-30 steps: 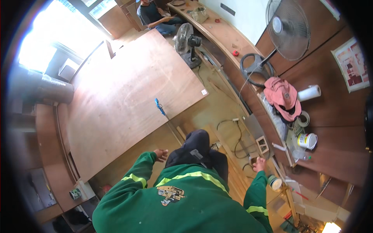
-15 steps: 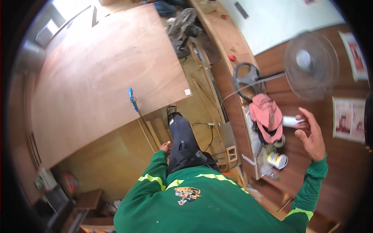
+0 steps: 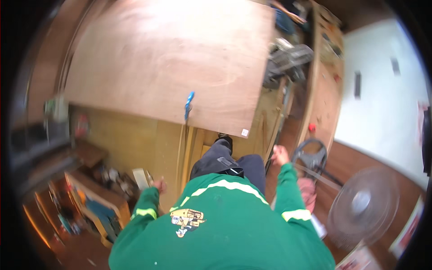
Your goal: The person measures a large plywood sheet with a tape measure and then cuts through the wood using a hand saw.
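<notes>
My right hand [image 3: 281,155] is in front of the black steering-wheel-shaped fan base [image 3: 310,157], with its fingers curled together. Whatever it may hold is too small and blurred to make out. My left hand [image 3: 159,184] hangs low at my left side, smeared by motion. Close by it shows a pale flat rectangular piece [image 3: 140,178]; whether the hand touches it I cannot tell. Ahead lies a large plywood sheet [image 3: 171,58], with a blue-handled clamp [image 3: 189,105] at its near edge.
A fan [image 3: 361,201] with a round wire cage juts out at the right. Partly behind my right sleeve is a pink cap [image 3: 307,193]. Wood strips [image 3: 190,153] stand below the sheet. Another person's arm [image 3: 290,13] shows at the far bench [image 3: 326,85]. Wooden furniture [image 3: 96,195] stands at left.
My view has turned right and my body has shifted. My right hand has left the white cylinder by the cap, moved inward, and its spread fingers have curled. My left hand has swung outward from my leg.
</notes>
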### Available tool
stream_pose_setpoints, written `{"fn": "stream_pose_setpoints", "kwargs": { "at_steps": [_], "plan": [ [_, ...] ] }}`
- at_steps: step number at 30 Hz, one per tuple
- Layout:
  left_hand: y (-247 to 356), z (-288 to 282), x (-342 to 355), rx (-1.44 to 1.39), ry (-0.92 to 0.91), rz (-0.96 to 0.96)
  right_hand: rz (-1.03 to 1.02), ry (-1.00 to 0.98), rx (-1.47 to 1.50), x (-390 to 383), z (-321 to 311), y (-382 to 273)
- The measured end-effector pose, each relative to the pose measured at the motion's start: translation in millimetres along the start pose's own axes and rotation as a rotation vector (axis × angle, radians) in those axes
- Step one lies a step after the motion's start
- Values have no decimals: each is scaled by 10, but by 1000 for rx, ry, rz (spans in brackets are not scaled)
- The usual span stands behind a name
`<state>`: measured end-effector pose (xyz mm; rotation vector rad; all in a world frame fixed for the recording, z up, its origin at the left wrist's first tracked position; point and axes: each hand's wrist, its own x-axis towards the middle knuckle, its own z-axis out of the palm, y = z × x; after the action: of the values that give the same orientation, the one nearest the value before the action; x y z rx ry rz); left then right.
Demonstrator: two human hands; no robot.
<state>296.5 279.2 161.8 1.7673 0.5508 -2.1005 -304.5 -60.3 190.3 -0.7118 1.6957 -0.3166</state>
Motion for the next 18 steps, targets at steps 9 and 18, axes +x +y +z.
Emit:
{"fn": "stream_pose_setpoints", "kwargs": {
  "at_steps": [9, 18],
  "plan": [
    [138, 2586, 271, -250, 162, 458, 455, -183, -523, 598, -925, 95],
    [-1594, 4047, 1094, -875, 339, 405, -33, -221, -352, 2010, -1017, -2750]
  ]
}}
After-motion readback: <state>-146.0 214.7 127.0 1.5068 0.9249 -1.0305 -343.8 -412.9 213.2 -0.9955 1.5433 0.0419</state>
